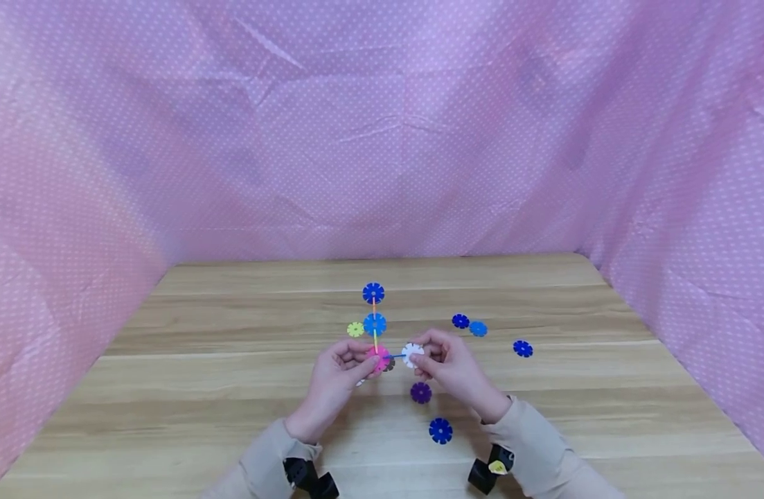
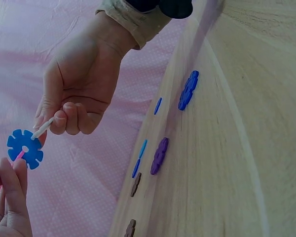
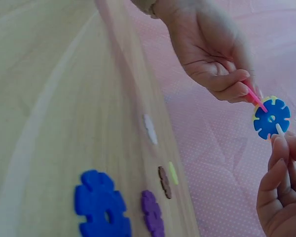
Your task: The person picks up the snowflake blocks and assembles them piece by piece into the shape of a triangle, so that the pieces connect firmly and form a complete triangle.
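Observation:
My left hand (image 1: 332,381) pinches a pink notched plastic disc (image 1: 379,359) between thumb and fingers. From it a chain runs away from me: a yellow disc (image 1: 375,341) edge-on, a light blue disc (image 1: 375,324), an orange disc (image 1: 374,310) edge-on and a dark blue disc (image 1: 373,292). A blue disc (image 3: 266,121) joins the pink one on its right side. My right hand (image 1: 450,367) pinches a white disc (image 1: 411,355), whose edge sits at a notch of that blue disc. The joined discs are held above the table.
Loose discs lie on the wooden table (image 1: 232,416): purple (image 1: 421,393) and blue (image 1: 440,431) near the right hand, several blue ones including one (image 1: 523,348) farther right, a yellow-green one (image 1: 354,329), a brown one (image 1: 391,364). A pink dotted curtain (image 1: 382,138) surrounds it.

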The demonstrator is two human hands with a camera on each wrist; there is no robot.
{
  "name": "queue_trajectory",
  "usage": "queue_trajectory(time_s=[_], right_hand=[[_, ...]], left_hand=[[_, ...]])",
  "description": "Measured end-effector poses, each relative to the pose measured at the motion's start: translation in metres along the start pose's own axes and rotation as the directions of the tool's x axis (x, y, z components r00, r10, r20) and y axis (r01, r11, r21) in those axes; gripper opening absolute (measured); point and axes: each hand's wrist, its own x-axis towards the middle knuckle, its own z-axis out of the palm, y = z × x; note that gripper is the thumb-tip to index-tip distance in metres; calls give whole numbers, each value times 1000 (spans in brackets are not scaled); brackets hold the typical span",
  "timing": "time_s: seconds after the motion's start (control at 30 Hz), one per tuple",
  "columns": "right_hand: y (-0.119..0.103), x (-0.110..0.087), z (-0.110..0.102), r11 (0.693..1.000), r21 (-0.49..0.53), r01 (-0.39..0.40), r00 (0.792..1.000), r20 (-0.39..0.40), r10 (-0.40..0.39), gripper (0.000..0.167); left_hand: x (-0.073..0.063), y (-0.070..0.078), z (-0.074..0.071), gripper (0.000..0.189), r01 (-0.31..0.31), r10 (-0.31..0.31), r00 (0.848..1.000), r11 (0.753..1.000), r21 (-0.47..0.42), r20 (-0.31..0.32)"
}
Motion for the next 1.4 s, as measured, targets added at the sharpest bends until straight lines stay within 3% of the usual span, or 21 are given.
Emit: queue_trajectory(time_s=[0.57,0.9,1.23,1.4], right_hand=[[5,-5,6,999,-17,35,999,-23,-35,16],[5,-4,10,998,-10,60,996,-60,-60,16],[4,-3,11,998,-1,56,998,-34,-56,15],[0,-4,10,999,-10,34,999,37,-34,16]], left_hand=[[-1,0,-2,22,48,-48,999,999,3,8],[2,1,-2,22,41,-41,999,999,14,-10],[0,9,-4,22,20,-20,1000,999,39,4],[2,8,-8,21,27,-31,999,995,94,38]])
